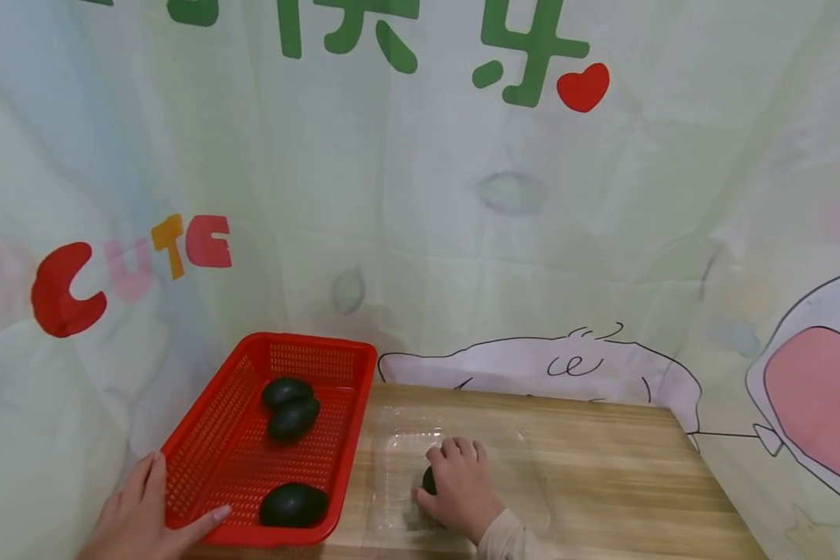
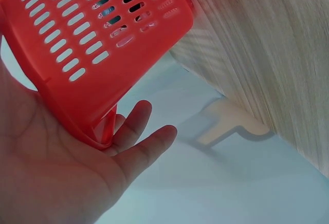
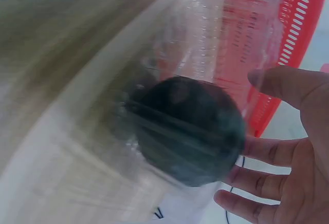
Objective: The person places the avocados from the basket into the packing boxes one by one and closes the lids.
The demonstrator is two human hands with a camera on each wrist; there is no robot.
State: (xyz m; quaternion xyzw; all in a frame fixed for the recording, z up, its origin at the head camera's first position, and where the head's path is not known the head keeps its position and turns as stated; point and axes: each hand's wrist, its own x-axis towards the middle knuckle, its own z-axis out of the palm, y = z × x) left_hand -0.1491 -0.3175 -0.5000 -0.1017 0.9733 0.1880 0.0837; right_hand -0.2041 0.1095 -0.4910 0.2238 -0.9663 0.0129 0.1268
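Note:
My left hand (image 1: pixel 136 513) rests at the near left corner of a red plastic basket (image 1: pixel 360 435). Its thumb lies along the front rim, and its extended fingers touch the left side. Inside the basket, two dark green avocados, one of them a far avocado (image 1: pixel 287 391), the other a middle avocado (image 1: pixel 294 420), lie against each other; a near avocado (image 1: pixel 292 505) sits at the front. My right hand (image 1: pixel 462 490) has its thumb and fingers around another avocado (image 3: pixel 187 131), mostly hidden under the hand in the head view. A clear plastic tray (image 1: pixel 392 498) surrounds it.
The wooden tabletop (image 1: pixel 616 467) extends to the right of the tray. A pale printed cloth (image 1: pixel 427 233) with letters and cartoon drawings hangs behind the table and along both sides. The basket stands left of the tray, close to the cloth.

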